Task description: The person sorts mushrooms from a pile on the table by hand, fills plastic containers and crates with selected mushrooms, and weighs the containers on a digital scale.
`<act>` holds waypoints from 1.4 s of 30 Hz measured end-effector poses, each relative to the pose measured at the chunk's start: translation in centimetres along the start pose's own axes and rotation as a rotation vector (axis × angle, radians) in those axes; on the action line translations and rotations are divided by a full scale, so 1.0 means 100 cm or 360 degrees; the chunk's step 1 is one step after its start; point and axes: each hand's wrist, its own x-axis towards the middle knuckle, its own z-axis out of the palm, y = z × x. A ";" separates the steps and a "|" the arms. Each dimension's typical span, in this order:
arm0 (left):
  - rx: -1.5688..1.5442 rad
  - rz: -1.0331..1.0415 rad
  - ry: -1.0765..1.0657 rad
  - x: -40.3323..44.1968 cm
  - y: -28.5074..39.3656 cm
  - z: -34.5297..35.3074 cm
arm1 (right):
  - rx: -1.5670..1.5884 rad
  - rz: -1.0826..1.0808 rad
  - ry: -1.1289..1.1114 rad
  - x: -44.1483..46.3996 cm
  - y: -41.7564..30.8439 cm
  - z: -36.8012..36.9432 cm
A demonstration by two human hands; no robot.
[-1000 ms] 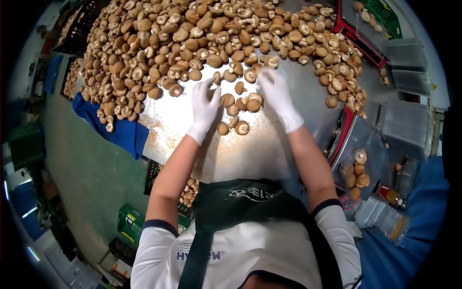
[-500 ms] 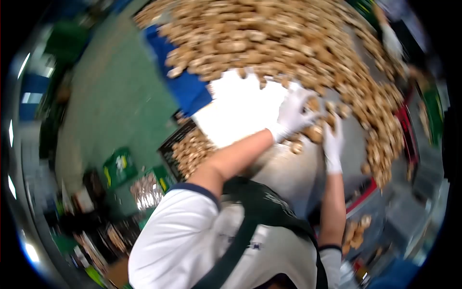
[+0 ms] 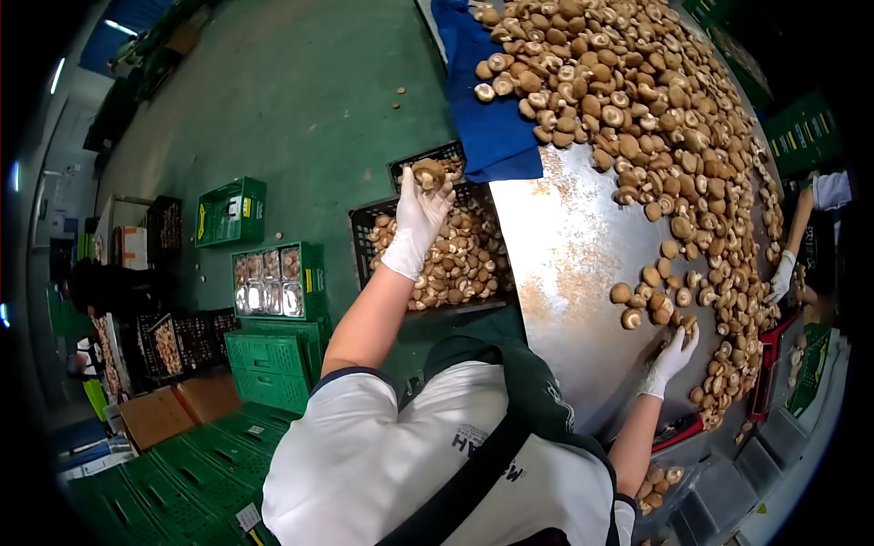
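Note:
My left hand (image 3: 417, 227), in a white glove, is stretched out to the left over a black crate (image 3: 360, 246) filled with shiitake mushrooms. Its fingers are around a large brown shiitake mushroom (image 3: 427, 173). On the metal table (image 3: 564, 246), my right hand (image 3: 671, 364), gloved too, has its fingertips closed on another shiitake mushroom (image 3: 689, 324), partly covered by the fingers. Several loose mushrooms (image 3: 662, 308) lie just beyond that hand. A big pile of shiitake mushrooms (image 3: 628, 100) spreads over the far and right parts of the table.
A blue cloth (image 3: 492, 136) hangs over the table's left edge. A smaller black crate (image 3: 401, 168) stands behind the full one. Green crates (image 3: 273, 364) stand on the floor at left, one with packed trays. Another person's gloved hand (image 3: 781, 278) is at the right edge of the pile.
My left hand has swung left from the table to above the black crate, carrying a mushroom. The right hand stays by the loose mushrooms. The view has turned leftward.

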 end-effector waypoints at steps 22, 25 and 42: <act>0.0310 -0.1389 -0.0501 -0.123 -0.150 0.102 | 0.0178 -0.0118 -0.0761 -0.114 -0.168 0.057; 0.0546 -0.1414 -0.0639 -0.137 -0.165 0.109 | 0.0337 -0.0094 -0.0882 -0.120 -0.161 0.062; 0.0686 -0.0016 0.0216 0.033 -0.031 -0.004 | 0.0346 0.0463 -0.0761 -0.121 -0.107 0.033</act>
